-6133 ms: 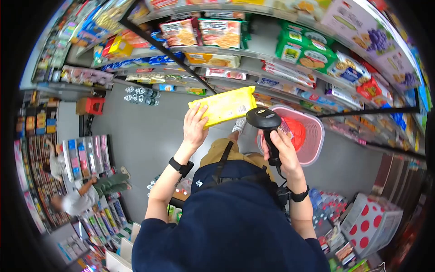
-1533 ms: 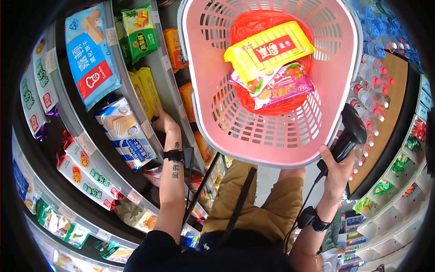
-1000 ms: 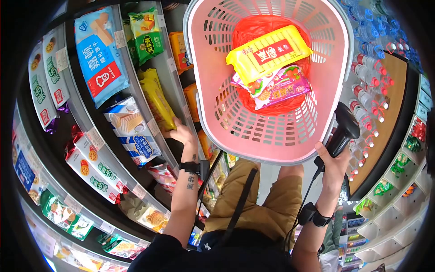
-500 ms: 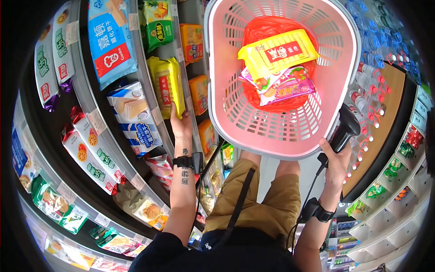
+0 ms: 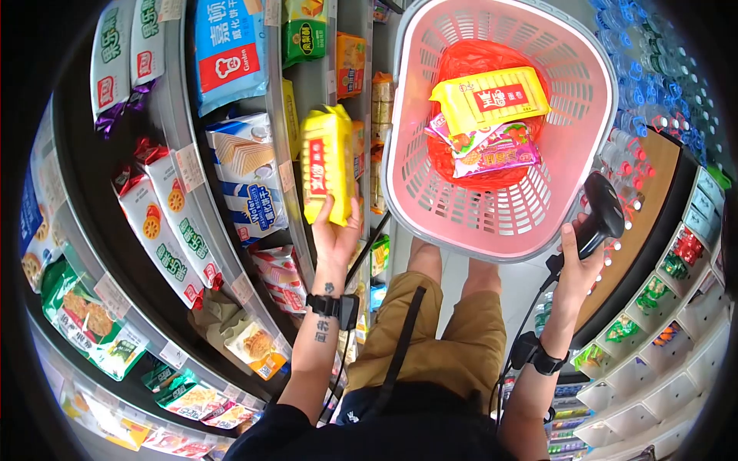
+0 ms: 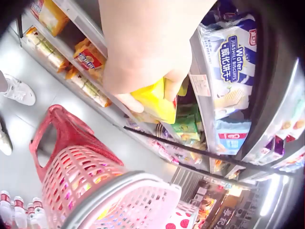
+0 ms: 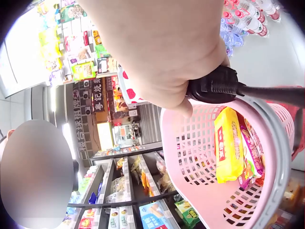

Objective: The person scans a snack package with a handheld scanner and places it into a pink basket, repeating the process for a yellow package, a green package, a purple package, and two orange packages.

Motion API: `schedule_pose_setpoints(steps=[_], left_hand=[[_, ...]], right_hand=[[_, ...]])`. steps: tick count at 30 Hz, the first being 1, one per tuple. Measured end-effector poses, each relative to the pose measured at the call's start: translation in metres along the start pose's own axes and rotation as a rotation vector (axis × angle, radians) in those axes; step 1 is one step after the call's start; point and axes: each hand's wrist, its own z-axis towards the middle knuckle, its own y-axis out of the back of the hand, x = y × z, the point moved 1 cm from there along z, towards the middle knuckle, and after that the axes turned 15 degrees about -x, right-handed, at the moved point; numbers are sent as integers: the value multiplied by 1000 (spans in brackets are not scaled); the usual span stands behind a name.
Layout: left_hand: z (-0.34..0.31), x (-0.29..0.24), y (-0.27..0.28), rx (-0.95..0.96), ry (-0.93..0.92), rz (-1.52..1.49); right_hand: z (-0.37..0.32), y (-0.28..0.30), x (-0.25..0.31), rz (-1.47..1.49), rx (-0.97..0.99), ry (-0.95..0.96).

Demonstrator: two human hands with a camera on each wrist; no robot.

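My left hand grips the lower end of a yellow packet with a red label, held in front of the shelf edge. In the left wrist view thumb and fingers pinch the yellow packet. My right hand holds a black handheld scanner by its handle, beside the rim of a pink basket. Inside the basket a similar yellow packet lies on purple-pink packets and a red bag. The scanner's handle fills the right hand in the right wrist view.
Shelves of packaged biscuits curve along the left. Bottled water stands at the upper right, near a wooden-topped ledge and white bins of small packets. The scanner's cable hangs beside my legs.
My left hand has lifted the yellow packet off the shelf and brought it right, towards the basket. Another yellow packet shows behind. The right hand still holds the scanner.
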Motion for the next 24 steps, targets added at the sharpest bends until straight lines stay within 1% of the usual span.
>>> schedule_pose_setpoints(steps=[1,2,3,4,6,7,8,10,11,12,14,16,18,19,21,22,24], left_hand=[[-7,4,10,-36,5,33],[-14,7,20,-72,14,68],[-24,10,26,-37,61,88],[-36,14,32,-34,67,79],[-60,19,37,-23,29,205],[-72,21,37,9,41,189],[-85,20,37,15,48,176],[-109,13,34,67,28,221],[-115,7,43,55,-11,287],[-126,6,36,71,-16,269],[-152,2,17,240,-255,492],[-182,-3,-9,313,-275,645],[-212,-2,-37,426,-425,751],[-221,-3,-46,460,-422,736],[-240,-4,-70,697,-696,977],[-255,-1,-87,741,-693,963],[-293,4,-121,924,-839,841]], right_hand=[[-1,0,2,-3,4,8],[-3,0,3,-28,13,59],[-4,1,7,-55,22,110],[-6,3,14,-61,21,120],[-18,3,35,-40,86,130],[-27,1,54,-4,136,85],[-30,0,57,60,182,120],[-42,-3,77,114,293,90],[-48,-5,89,103,332,84],[-56,-7,104,109,365,115],[-75,-8,142,161,424,139],[-85,1,163,203,455,174],[-96,18,188,307,496,170],[-100,31,200,309,478,202],[-106,61,226,397,534,259],[-111,78,237,401,504,290],[-123,110,255,474,498,304]])
